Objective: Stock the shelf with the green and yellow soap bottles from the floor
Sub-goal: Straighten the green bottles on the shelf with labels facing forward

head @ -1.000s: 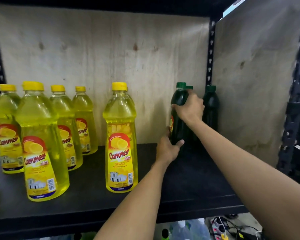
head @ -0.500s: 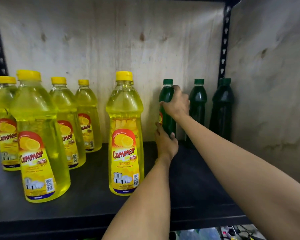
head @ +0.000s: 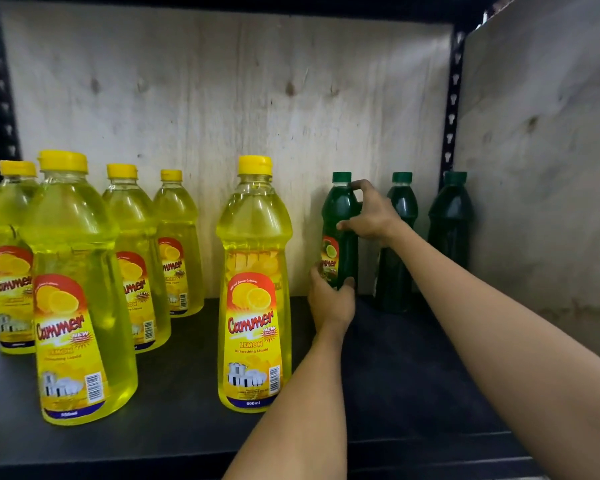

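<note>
You have both hands on one green bottle (head: pixel 340 220), which stands upright near the back edge of the shelf (head: pixel 187 431), right of its middle and close to the plywood back panel (head: pixel 222 98). Your right hand (head: pixel 373 216) wraps the bottle's shoulder just under the green cap, thumb across the front and forefinger hooked by the neck. Your left hand (head: pixel 331 301) cups the lower part from the front, fingers and thumb curled round it at the label. It hides the base, so you cannot tell whether the bottle rests on the shelf.

Along the back edge toward the right back corner stand a second green bottle (head: pixel 399 202) and a third green bottle (head: pixel 451 230), apart from each other. Left of the held one, nearer the front edge, stands a yellow bottle (head: pixel 253 289). Four other yellow bottles (head: pixel 80 306) cluster toward the left end.
</note>
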Available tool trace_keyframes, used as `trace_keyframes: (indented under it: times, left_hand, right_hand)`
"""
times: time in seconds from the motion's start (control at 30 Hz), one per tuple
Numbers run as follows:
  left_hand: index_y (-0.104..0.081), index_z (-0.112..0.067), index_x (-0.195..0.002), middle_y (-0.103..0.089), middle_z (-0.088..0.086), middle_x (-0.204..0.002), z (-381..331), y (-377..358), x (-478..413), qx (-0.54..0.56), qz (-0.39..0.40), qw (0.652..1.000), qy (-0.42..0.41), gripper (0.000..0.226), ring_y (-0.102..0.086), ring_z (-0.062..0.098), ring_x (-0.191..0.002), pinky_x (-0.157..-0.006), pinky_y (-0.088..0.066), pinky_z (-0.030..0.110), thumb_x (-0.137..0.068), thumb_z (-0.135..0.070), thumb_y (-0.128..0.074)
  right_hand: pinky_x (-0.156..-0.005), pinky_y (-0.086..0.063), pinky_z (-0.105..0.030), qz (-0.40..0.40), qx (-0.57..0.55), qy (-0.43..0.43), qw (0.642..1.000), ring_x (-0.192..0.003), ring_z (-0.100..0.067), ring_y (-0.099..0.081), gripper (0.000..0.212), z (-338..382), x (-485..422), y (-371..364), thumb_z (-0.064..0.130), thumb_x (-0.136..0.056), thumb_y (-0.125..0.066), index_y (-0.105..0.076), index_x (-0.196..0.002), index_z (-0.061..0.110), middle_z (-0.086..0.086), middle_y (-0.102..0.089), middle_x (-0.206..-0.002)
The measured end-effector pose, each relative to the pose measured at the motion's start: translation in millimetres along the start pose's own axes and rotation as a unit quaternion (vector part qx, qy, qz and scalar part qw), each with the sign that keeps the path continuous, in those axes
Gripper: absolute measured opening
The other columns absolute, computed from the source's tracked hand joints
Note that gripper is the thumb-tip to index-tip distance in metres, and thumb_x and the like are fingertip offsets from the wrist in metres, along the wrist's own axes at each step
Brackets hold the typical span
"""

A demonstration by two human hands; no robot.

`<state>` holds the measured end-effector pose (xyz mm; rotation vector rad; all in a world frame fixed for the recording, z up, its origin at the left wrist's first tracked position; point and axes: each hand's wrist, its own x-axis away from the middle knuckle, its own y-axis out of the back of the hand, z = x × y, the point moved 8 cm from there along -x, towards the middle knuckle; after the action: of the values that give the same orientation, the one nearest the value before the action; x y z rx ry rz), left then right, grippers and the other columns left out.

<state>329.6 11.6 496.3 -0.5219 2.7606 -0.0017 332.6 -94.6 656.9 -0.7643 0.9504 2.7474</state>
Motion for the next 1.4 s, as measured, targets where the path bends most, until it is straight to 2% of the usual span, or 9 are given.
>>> trace_keyframes:
  times: [0.13,0.23,0.37,0.57,0.67,0.83,0.97,1.23,1.4]
  left_hand:
    - [-0.035,-0.02,-0.146,-0.052,0.009,-0.141,1.9,0.3,1.7,-0.019,0.012,1.0,0.0,0.068,-0.051,0.025,-0.129,-0.1,-0.045,0.029,-0.088,-0.013,-0.072]
    - [-0.036,-0.012,-0.148,-0.05,0.011,-0.143,1.0,1.9,0.0,-0.053,0.007,0.999,0.0,0.075,-0.046,0.028,-0.134,-0.109,-0.043,0.043,-0.086,-0.021,-0.076]
    - [-0.042,-0.008,-0.14,-0.055,0.014,-0.137,2.9,2.3,-1.5,-0.065,0.012,0.998,0.013,0.071,-0.049,0.031,-0.131,-0.106,-0.045,0.047,-0.082,-0.027,-0.079]
    - [-0.039,-0.007,-0.142,-0.044,0.016,-0.143,2.0,4.3,-2.7,-0.136,-0.009,0.991,0.017,0.09,-0.044,0.033,-0.132,-0.107,-0.043,0.043,-0.071,-0.038,-0.086]
    - [-0.043,-0.005,-0.138,-0.041,0.017,-0.14,2.4,-2.9,-2.3,-0.174,0.004,0.985,0.01,0.082,-0.044,0.034,-0.131,-0.105,-0.041,0.042,-0.075,-0.039,-0.083]
    - [-0.046,-0.004,-0.13,-0.056,0.016,-0.132,2.7,-4.8,-3.4,-0.152,0.018,0.988,0.013,0.07,-0.054,0.031,-0.125,-0.095,-0.05,0.04,-0.077,-0.029,-0.083]
    - [-0.039,-0.006,-0.137,-0.047,0.016,-0.141,0.7,-3.1,-0.6,-0.163,0.0,0.986,0.019,0.081,-0.046,0.033,-0.131,-0.102,-0.045,0.041,-0.075,-0.027,-0.086]
    - [-0.033,-0.004,-0.142,-0.043,0.016,-0.142,-2.8,-5.8,0.0,-0.211,-0.024,0.977,0.007,0.087,-0.042,0.033,-0.133,-0.104,-0.044,0.041,-0.077,-0.032,-0.083]
    - [-0.029,-0.006,-0.145,-0.041,0.015,-0.142,-7.6,-6.3,6.3,-0.26,-0.028,0.965,-0.022,0.09,-0.042,0.031,-0.132,-0.103,-0.044,0.039,-0.079,-0.038,-0.081]
  right_hand:
    - [-0.086,-0.057,-0.038,0.026,-0.033,-0.008,0.999,-0.115,-0.027,-0.055,0.083,-8.4,-3.8,2.9,-0.003,-0.079,-0.075,-0.035,-0.146,0.025,-0.016,-0.052,-0.135]
    - [-0.071,-0.052,-0.025,0.034,-0.041,-0.023,0.998,-0.112,-0.024,-0.055,0.085,-7.3,-5.5,2.5,-0.002,-0.078,-0.076,-0.035,-0.147,0.024,-0.016,-0.053,-0.136]
    - [-0.098,-0.047,-0.038,-0.035,-0.014,-0.028,0.999,-0.127,-0.029,-0.052,0.082,2.5,-5.6,10.7,0.024,-0.07,-0.087,-0.048,-0.141,0.012,-0.012,-0.055,-0.139]
    - [-0.101,-0.047,-0.041,-0.022,-0.013,-0.032,0.999,-0.128,-0.031,-0.052,0.074,-3.7,-6.0,9.7,0.025,-0.083,-0.078,-0.042,-0.146,0.011,-0.014,-0.052,-0.141]
    - [-0.104,-0.047,-0.046,0.019,-0.019,-0.042,0.999,-0.128,-0.031,-0.052,0.073,-7.2,-8.0,11.9,0.02,-0.086,-0.074,-0.038,-0.149,0.012,-0.014,-0.051,-0.143]
    - [-0.085,-0.055,-0.035,0.048,-0.054,-0.069,0.995,-0.114,-0.026,-0.059,0.064,-4.5,-7.3,10.5,0.012,-0.089,-0.07,-0.04,-0.145,0.011,-0.013,-0.057,-0.132]
    - [-0.065,-0.048,-0.022,0.005,-0.06,-0.066,0.996,-0.086,-0.013,-0.059,0.052,1.0,-5.9,9.1,0.019,-0.084,-0.076,-0.053,-0.129,0.007,-0.004,-0.062,-0.108]
    - [-0.093,-0.054,-0.037,-0.053,-0.034,-0.043,0.997,-0.114,-0.026,-0.062,0.046,2.1,-5.8,4.2,0.02,-0.086,-0.075,-0.055,-0.125,0.006,-0.012,-0.063,-0.123]
    - [-0.093,-0.053,-0.035,-0.06,0.0,-0.046,0.997,-0.114,-0.025,-0.061,0.053,5.4,4.4,13.7,0.021,-0.083,-0.078,-0.056,-0.127,0.003,-0.014,-0.063,-0.126]
